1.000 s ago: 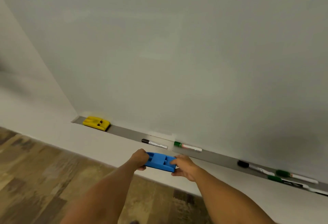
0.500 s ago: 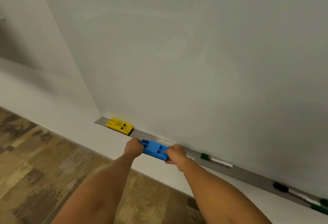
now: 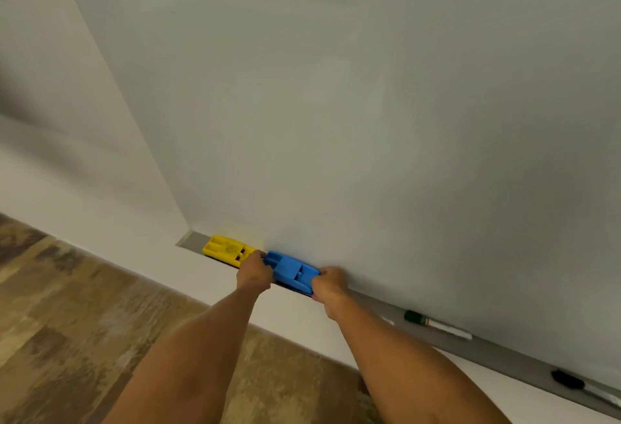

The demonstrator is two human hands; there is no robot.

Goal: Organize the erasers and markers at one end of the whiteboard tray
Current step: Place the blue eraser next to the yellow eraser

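Note:
I hold a blue eraser [image 3: 291, 270] between both hands over the grey whiteboard tray [image 3: 497, 354]. My left hand [image 3: 253, 272] grips its left end and my right hand [image 3: 327, 285] grips its right end. A yellow eraser [image 3: 225, 248] lies at the tray's left end, right beside my left hand. Further right on the tray lie a green-capped marker [image 3: 437, 324] and a black-capped marker [image 3: 584, 386]. My right forearm hides part of the tray.
The whiteboard [image 3: 369, 104] fills the upper view, set against a white wall [image 3: 50, 121]. Below is a brown patterned floor [image 3: 67, 322]. The tray's left tip [image 3: 188, 240] shows bare beyond the yellow eraser.
Both hands have carried the blue eraser leftwards along the tray until it sits next to the yellow eraser. The markers now lie further off to the right.

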